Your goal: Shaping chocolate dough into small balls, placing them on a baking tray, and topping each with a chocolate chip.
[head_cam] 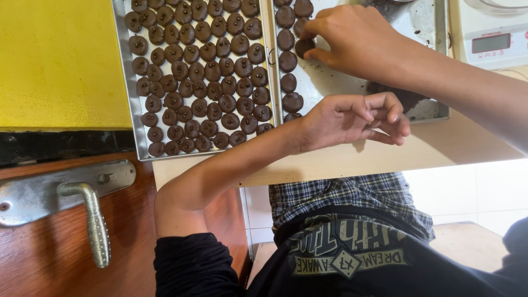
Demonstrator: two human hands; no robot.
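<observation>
At nine o'clock in our view lies a yellow surface (58,60), and below it, at seven o'clock, a wooden door (49,258) with a metal handle (94,220). Moving right, at eleven o'clock, we have the full tray (131,82), packed edge to edge with round dark chocolate pieces (198,71), each topped with small dots. Next to it, at twelve o'clock, sits the second tray (434,113), where only a single column of pieces runs down its left side and the rest is bare metal with crumbs.

To do this well, we judge that each piece should go down flat, close against its neighbour and in line with the column, held lightly at the edges so the coating is not smeared.

Our left hand (352,118) rests at the near rim of the second tray, fingers curled in loosely toward the thumb; whether it holds anything we cannot tell. Our right hand (352,38) reaches in from two o'clock, its fingertips pinched on one chocolate piece (304,47) that sits at the top of the column. At one o'clock a white kitchen scale (492,47) stands beyond the tray.
</observation>
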